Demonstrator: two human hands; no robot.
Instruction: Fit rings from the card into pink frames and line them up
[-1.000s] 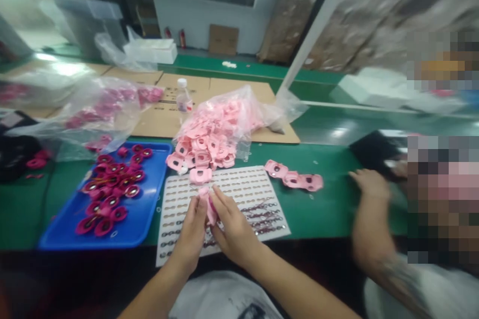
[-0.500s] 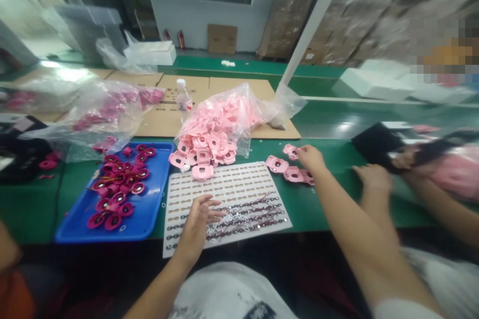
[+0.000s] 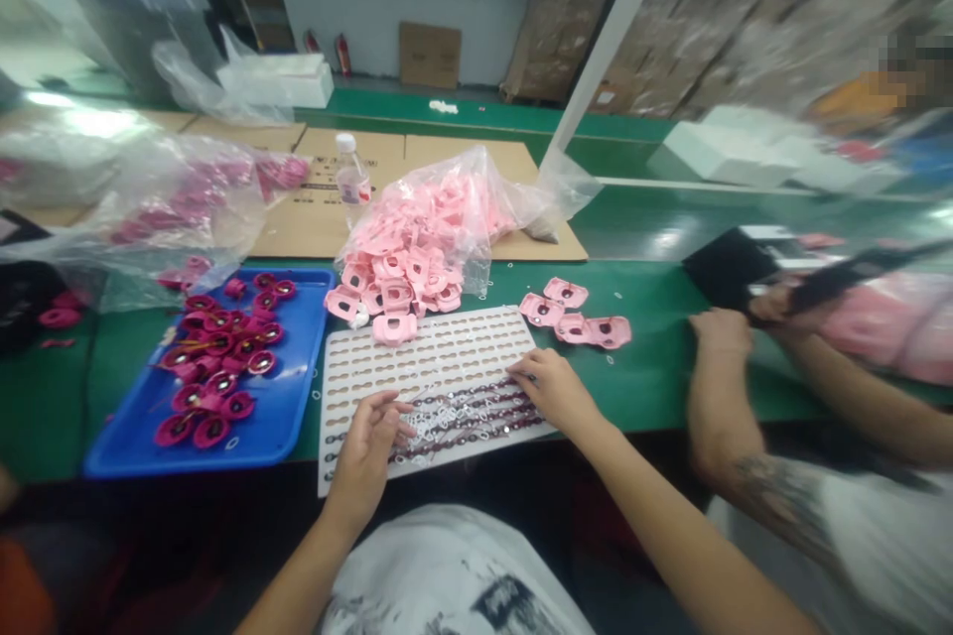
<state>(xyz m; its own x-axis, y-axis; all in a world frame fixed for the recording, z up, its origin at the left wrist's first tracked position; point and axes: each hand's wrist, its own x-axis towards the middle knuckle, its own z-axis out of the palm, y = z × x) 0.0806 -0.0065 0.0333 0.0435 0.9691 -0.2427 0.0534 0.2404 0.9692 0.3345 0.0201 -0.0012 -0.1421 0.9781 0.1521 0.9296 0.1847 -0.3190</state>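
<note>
A white sheet with rows of slots lies in front of me, its nearer rows filled with dark small parts and thin wires. Loose white rings are heaped among them. My left hand rests over the sheet's left part, fingers apart beside the rings. At the sheet's right edge, my right hand has its fingertips together at the dark rows; anything between them is too small to make out. Just beyond it lie several pink plastic casings, some with dark parts inside.
A blue tray of magenta round parts stands at left. Behind the sheet, a plastic bag spills pink casings beside a bottle on cardboard. At right, a co-worker's arms reach near a black box.
My right hand has let go of a pink casing, leaving it with the others, and has come back to the sheet's right edge. My left hand stays over the sheet.
</note>
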